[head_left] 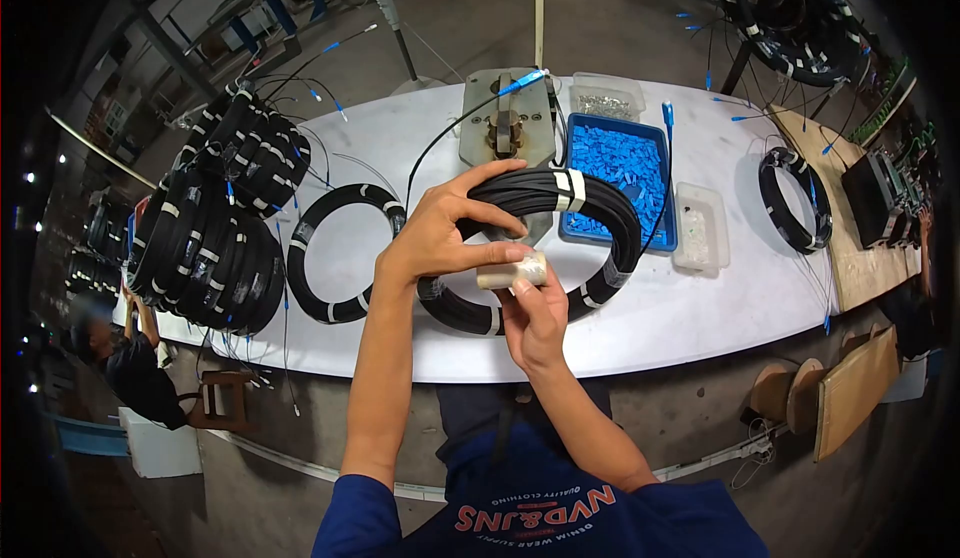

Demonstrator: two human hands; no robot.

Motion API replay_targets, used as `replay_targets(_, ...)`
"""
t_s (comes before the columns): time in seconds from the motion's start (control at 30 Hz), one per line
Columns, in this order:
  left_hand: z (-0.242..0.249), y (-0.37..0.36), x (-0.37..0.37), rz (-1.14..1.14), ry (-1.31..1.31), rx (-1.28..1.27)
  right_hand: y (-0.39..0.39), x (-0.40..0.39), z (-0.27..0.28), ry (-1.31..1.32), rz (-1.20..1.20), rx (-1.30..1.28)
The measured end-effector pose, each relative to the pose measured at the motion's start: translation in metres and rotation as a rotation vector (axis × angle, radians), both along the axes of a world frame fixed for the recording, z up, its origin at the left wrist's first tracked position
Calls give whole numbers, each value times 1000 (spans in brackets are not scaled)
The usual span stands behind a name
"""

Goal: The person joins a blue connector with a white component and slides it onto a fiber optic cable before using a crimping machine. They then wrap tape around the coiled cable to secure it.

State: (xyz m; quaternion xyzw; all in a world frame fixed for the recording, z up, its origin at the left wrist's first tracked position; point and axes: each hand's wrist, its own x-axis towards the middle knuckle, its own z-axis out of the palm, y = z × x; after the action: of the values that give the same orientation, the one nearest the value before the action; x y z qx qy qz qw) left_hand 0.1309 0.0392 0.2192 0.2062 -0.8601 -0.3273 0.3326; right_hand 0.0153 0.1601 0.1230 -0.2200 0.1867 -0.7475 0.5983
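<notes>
A thick coil of black cable (610,208), banded with white tape, is in front of me on the table. My left hand (450,223) lies over its left side, fingers curled at the coil and thumb touching a small whitish roll, possibly of tape or film (512,272). My right hand (537,323) grips that roll from below, inside the ring's near side. Blue-tipped cable ends rise from the coil: one connector (522,82) at the back, another (668,115) at the right. Part of the left fingers' grip is hidden.
Behind the coil stands a metal fixture (480,128). A blue tray (672,228) of small blue parts and clear boxes (700,228) are to the right. More cable coils (215,228) are stacked at left; one ring (305,248) lies flat. Another person (140,368) is at far left.
</notes>
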Motion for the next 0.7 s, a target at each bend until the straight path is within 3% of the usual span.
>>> replay_targets(0.13,-2,-1,-1,-20,-23,34,-5,2,4,89,-51,-18)
replay_targets(0.23,-2,1,-2,1,-25,95,-7,0,5,-62,6,-17)
replay_targets(0.43,-3,9,-3,67,-25,75,-10,5,6,50,10,92)
replay_targets(0.6,-4,8,1,57,-62,90,-15,-3,-7,-126,67,-20)
replay_targets(0.67,-4,8,-2,25,72,110,-20,-4,-12,-147,69,-36)
replay_targets(0.7,-2,9,-3,25,73,103,-23,-5,-13,-137,62,61)
